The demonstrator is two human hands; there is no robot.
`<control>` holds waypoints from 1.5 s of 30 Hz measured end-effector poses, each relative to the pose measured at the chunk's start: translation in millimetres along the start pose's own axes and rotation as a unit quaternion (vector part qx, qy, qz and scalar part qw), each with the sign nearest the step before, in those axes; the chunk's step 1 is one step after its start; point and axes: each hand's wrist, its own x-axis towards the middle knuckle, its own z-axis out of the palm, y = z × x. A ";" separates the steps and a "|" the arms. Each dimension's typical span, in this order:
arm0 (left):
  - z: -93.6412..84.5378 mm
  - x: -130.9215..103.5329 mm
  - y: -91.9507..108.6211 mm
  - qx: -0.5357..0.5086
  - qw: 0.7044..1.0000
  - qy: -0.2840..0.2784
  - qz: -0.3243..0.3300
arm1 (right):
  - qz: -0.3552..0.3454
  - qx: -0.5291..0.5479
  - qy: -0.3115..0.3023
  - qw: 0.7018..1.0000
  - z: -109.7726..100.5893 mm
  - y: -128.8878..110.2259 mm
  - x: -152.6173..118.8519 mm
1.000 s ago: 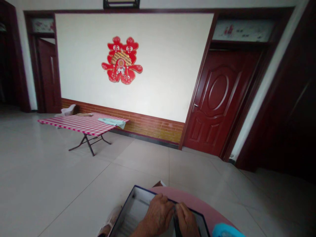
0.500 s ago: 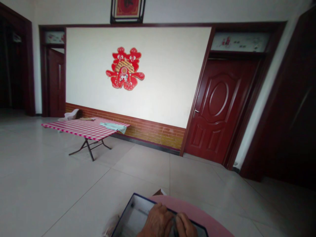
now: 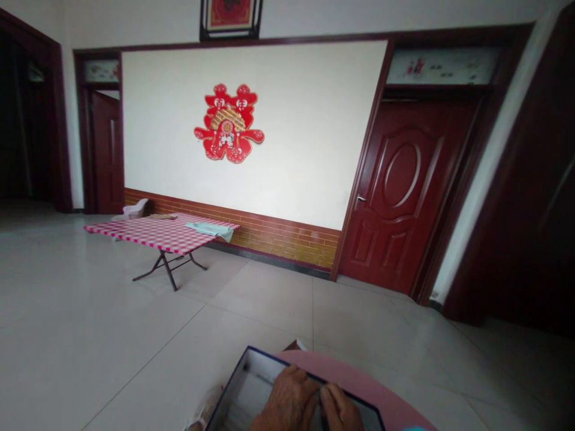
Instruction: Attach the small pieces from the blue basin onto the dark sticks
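At the bottom of the view, my left hand [image 3: 290,400] and my right hand [image 3: 340,409] are close together over a shallow box [image 3: 240,389] with a white inside and a dark blue rim. The fingers of both hands are curled and pinched, almost meeting. Something small and dark lies between them, too hidden to name. Beneath the box is a pink round surface [image 3: 359,376], seen along its far edge. The lower part of the box and both wrists are cut off by the frame.
Across the tiled floor [image 3: 179,359] stands a folding table [image 3: 157,233] with a red checked cover and a pale green cloth [image 3: 211,230] on it. A light chair [image 3: 133,209] is behind it. A red door [image 3: 399,191] stands at the right. Something brown [image 3: 294,345] pokes out behind the pink surface.
The view has shifted slightly, so the room and box sit a little differently in the frame. Both hands stay pinched together over the box. A bit of turquoise now shows at the bottom edge.
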 end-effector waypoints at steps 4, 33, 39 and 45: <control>-7.5 3.2 4.2 -0.013 0.999 -0.029 -0.008 | 0.010 0.006 -0.018 1.000 -2.9 -3.5 0.6; -10.3 6.9 4.9 0.030 0.999 0.031 -0.006 | 0.137 0.095 0.006 0.986 -4.0 -32.8 0.8; -7.5 3.6 3.0 -0.010 0.994 0.106 -0.025 | 0.145 0.057 0.066 0.986 -6.5 -31.3 -0.6; 4.3 3.9 -4.2 -0.096 0.975 0.083 -0.184 | 0.141 0.092 0.054 0.984 -2.2 -32.9 -3.0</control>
